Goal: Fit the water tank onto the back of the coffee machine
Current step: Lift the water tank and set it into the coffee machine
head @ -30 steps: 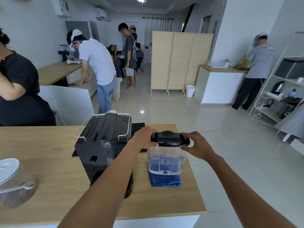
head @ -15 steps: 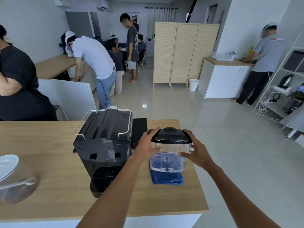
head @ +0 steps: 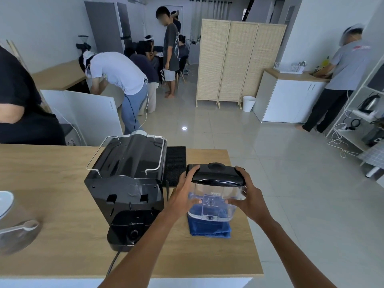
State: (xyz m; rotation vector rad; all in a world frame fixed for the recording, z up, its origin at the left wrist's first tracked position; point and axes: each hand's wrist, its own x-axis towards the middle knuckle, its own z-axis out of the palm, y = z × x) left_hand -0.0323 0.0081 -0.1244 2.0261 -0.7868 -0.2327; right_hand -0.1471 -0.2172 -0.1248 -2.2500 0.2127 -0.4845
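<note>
A clear water tank (head: 214,201) with a black lid is held a little above a folded blue cloth (head: 209,227) on the wooden table (head: 52,183). My left hand (head: 184,192) grips its left side and my right hand (head: 250,199) grips its right side. The black coffee machine (head: 126,183) stands to the left of the tank with its back facing me, showing two slots and a round base socket. The tank and the machine are apart.
A black ribbed mat (head: 175,165) lies behind the tank beside the machine. A clear jug with a white lid (head: 14,223) stands at the table's left edge. A power cord (head: 113,265) runs from the machine toward me. Several people work in the room beyond.
Both hands have shifted from the tank's lid down onto its clear sides, and the tank has risen slightly off the blue cloth. The machine has not moved.
</note>
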